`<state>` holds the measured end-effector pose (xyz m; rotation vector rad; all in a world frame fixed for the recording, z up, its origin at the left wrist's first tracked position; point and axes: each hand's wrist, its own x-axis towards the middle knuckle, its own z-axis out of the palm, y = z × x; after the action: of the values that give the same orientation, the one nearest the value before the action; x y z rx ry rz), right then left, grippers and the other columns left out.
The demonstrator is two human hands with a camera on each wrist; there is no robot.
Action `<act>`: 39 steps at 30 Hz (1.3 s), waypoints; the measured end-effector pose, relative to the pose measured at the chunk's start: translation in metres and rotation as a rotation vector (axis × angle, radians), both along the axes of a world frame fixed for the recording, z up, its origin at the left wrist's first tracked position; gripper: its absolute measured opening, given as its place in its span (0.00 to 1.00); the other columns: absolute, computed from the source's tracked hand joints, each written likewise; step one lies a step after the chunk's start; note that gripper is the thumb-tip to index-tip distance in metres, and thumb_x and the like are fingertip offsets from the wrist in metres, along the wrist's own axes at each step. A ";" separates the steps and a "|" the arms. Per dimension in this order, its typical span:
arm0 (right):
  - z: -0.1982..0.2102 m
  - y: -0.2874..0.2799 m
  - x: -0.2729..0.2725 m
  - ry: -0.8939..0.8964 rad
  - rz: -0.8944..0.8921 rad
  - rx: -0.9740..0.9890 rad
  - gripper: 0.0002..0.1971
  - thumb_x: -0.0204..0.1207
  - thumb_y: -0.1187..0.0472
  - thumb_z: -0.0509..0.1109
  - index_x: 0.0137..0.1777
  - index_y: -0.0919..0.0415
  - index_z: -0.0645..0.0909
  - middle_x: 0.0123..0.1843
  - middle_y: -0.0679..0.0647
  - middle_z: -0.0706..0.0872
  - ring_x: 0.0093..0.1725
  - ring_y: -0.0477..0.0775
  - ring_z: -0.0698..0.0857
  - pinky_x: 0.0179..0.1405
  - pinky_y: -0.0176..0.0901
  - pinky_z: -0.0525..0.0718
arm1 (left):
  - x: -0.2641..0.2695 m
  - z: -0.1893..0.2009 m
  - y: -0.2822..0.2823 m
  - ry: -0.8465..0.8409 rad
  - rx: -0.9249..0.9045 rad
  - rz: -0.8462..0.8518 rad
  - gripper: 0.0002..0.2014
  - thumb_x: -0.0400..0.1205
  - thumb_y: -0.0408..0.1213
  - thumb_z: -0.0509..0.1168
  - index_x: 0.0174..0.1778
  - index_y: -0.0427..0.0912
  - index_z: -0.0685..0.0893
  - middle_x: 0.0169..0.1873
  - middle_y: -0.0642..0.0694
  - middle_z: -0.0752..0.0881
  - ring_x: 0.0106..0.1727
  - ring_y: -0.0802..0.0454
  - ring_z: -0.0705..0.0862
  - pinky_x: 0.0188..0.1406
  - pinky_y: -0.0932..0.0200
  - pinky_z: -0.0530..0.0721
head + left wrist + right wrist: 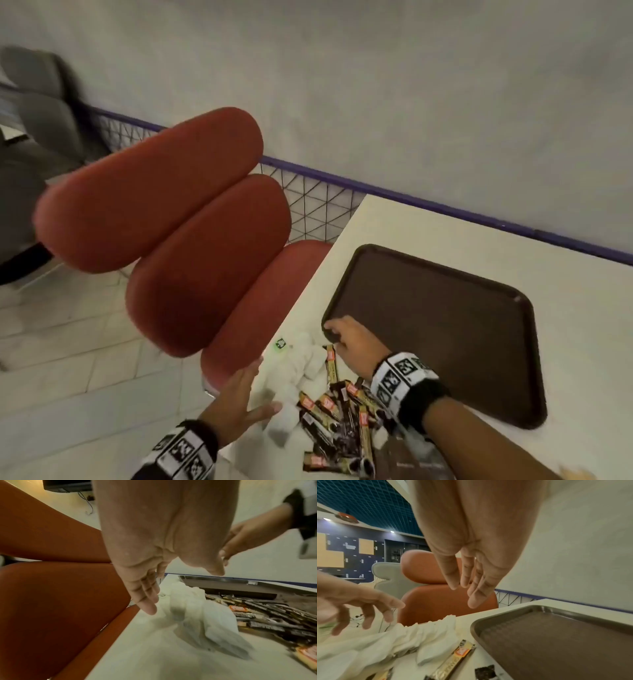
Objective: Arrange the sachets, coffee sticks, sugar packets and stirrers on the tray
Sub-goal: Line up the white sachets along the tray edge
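Both hands are empty, the left hand (239, 397) spread by the white paper packets (301, 363) and the right hand (346, 339) relaxed at the bare brown plastic tray (479, 394) corner, so a careless sweep probably knocks black-and-gold coffee sticks (339, 421) between them off the table edge.

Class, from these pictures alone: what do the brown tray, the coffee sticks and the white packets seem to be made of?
Tray: probably moulded plastic, matte brown; a textured floor and smooth raised rim show in the right wrist view.
Coffee sticks: likely printed foil or plastic film, glossy black and gold.
White packets: seemingly paper, matte with crimped edges; blurred.
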<state>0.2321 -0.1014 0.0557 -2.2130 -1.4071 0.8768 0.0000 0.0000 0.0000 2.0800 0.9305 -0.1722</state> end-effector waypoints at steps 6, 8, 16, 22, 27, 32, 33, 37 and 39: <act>-0.013 0.047 -0.020 0.048 0.103 -0.186 0.32 0.77 0.74 0.55 0.81 0.55 0.57 0.79 0.59 0.63 0.77 0.58 0.66 0.76 0.46 0.67 | 0.015 -0.006 -0.012 0.149 0.009 -0.057 0.66 0.57 0.70 0.69 0.82 0.43 0.41 0.74 0.44 0.62 0.75 0.50 0.64 0.75 0.57 0.66; -0.014 0.055 -0.025 0.021 0.148 -0.246 0.35 0.76 0.76 0.55 0.82 0.55 0.53 0.80 0.58 0.61 0.78 0.59 0.64 0.77 0.49 0.66 | 0.019 -0.013 -0.012 0.178 0.029 -0.059 0.64 0.62 0.59 0.76 0.82 0.43 0.40 0.75 0.45 0.61 0.76 0.49 0.64 0.76 0.53 0.67; -0.047 0.069 -0.024 -0.055 0.075 -0.435 0.41 0.75 0.69 0.60 0.82 0.52 0.41 0.75 0.61 0.70 0.69 0.64 0.76 0.67 0.56 0.78 | 0.031 -0.018 0.006 0.112 -0.030 0.055 0.51 0.69 0.38 0.77 0.82 0.40 0.50 0.76 0.41 0.62 0.76 0.44 0.67 0.75 0.54 0.68; -0.060 0.066 -0.016 0.062 0.013 -0.397 0.36 0.76 0.69 0.58 0.82 0.50 0.50 0.80 0.57 0.65 0.77 0.59 0.69 0.75 0.51 0.71 | 0.036 -0.021 0.015 0.093 -0.024 0.061 0.46 0.72 0.41 0.75 0.81 0.42 0.56 0.72 0.41 0.68 0.71 0.45 0.72 0.72 0.56 0.70; -0.056 0.061 -0.018 0.160 0.002 -0.328 0.36 0.74 0.72 0.66 0.81 0.58 0.56 0.80 0.59 0.65 0.78 0.58 0.67 0.75 0.43 0.68 | 0.051 -0.023 0.023 0.093 0.004 0.049 0.43 0.72 0.42 0.74 0.80 0.44 0.58 0.63 0.41 0.75 0.60 0.47 0.77 0.65 0.57 0.75; -0.053 0.061 -0.021 0.102 0.030 -0.332 0.26 0.74 0.70 0.66 0.73 0.62 0.69 0.71 0.60 0.76 0.70 0.61 0.76 0.69 0.48 0.76 | 0.063 -0.025 0.031 0.112 -0.016 0.061 0.45 0.72 0.44 0.75 0.81 0.45 0.57 0.58 0.44 0.73 0.58 0.49 0.75 0.67 0.56 0.74; -0.052 0.060 -0.023 0.069 0.045 -0.303 0.22 0.76 0.69 0.64 0.70 0.62 0.72 0.69 0.60 0.78 0.67 0.61 0.78 0.67 0.48 0.77 | 0.066 -0.025 0.032 0.124 -0.024 0.067 0.47 0.72 0.44 0.75 0.82 0.44 0.55 0.63 0.42 0.71 0.63 0.46 0.75 0.70 0.53 0.73; -0.045 0.052 -0.024 0.070 0.062 -0.226 0.17 0.80 0.63 0.59 0.68 0.61 0.74 0.66 0.58 0.81 0.64 0.61 0.81 0.65 0.48 0.78 | 0.075 -0.022 0.037 0.154 -0.013 0.037 0.51 0.71 0.43 0.76 0.83 0.44 0.49 0.76 0.40 0.60 0.76 0.40 0.66 0.77 0.44 0.67; -0.043 0.049 -0.022 0.102 0.042 -0.199 0.17 0.80 0.62 0.60 0.68 0.61 0.74 0.65 0.59 0.81 0.63 0.61 0.81 0.65 0.49 0.79 | 0.080 -0.019 0.039 0.156 0.010 0.012 0.51 0.71 0.43 0.76 0.83 0.43 0.48 0.78 0.40 0.59 0.78 0.40 0.64 0.77 0.44 0.66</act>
<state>0.2103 -0.0527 0.0129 -2.2508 -1.3765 1.1729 0.0805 0.0387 -0.0189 2.0926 1.0390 -0.3282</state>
